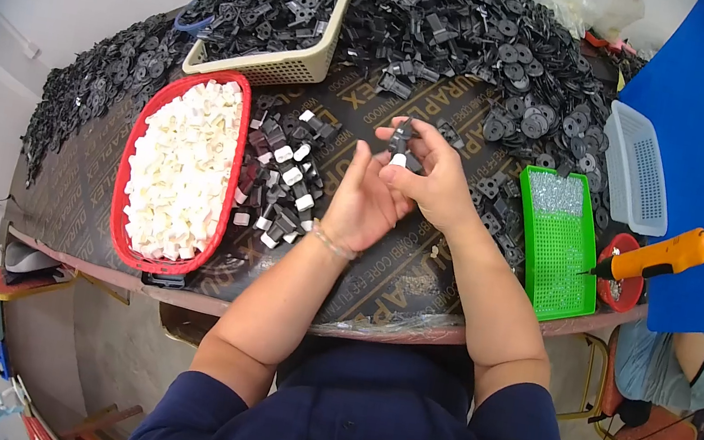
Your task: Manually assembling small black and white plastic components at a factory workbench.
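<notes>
Pinches a small black plastic part [399, 141] with a white block [398, 160] at its near end between thumb and fingers of the right hand [442, 181], above the dark worktop [378, 292]. Holds the left hand [363, 206] loosely open just beside, fingers partly hidden. Has a red oval basket [241, 131] of white plastic pieces [182, 167] at left.

The basket [167, 266] is standing on the table [426, 287] and holding small pieces [182, 167]; a crate [274, 71] of parts [279, 9] is standing just behind it, a heap [455, 17] lying behind and to its right, and assembled units [291, 175] lying just right of it. Farther right of the basket, one unit [400, 140] is sitting in the right hand [442, 177]. Well to the basket's right, a tray [549, 290], bin [652, 178] and bowl [629, 296] are standing, a screwdriver [667, 254] extending over the bowl.
</notes>
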Demonstrator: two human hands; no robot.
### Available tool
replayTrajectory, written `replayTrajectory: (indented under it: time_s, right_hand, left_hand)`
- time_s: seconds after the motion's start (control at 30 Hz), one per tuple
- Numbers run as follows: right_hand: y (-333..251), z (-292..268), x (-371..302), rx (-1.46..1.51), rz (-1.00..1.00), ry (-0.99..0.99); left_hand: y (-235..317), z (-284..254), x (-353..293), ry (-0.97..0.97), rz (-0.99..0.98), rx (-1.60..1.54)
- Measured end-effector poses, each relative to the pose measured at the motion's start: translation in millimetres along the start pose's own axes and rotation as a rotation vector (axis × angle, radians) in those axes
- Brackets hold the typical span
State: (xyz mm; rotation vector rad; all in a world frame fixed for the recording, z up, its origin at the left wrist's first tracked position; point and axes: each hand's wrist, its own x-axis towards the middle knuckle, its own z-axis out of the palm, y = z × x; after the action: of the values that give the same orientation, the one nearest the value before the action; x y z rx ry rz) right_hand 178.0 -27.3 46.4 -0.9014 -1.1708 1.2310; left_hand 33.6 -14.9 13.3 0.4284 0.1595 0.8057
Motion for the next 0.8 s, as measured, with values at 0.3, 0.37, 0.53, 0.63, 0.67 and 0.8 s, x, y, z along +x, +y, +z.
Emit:
replayTrajectory:
  time_s: [0.3, 0.37, 0.53, 0.63, 0.67, 0.8]
  right_hand:
    - [4.3, 99.5, 32.2, -0.768, -0.368, -0.204]
    - [9.8, 108.5, 42.4, -0.694, -0.439, -0.268]
    - [12.8, 116.6, 50.4, -0.933, -0.497, -0.298]
    - [16.6, 81.7, 70.9, -1.164, -0.622, -0.088]
    - [5.8, 63.0, 75.7, -1.269, -0.545, -0.057]
    - [14.9, -31.2, 73.4, -1.713, -0.037, 0.147]
  left_hand:
    - [-2.1, -48.3, -2.5, 0.003, 0.041, -0.088]
    - [-1.0, -43.6, 9.6, 0.158, -0.077, -0.071]
    - [13.7, -58.0, 3.4, 0.086, 0.105, -0.05]
    - [4.1, -17.4, 11.0, 0.381, 0.436, 0.06]
    - [8.4, -30.0, 11.0, 0.388, 0.379, 0.143]
    - [10.5, -28.3, 10.7, 0.531, 0.3, 0.155]
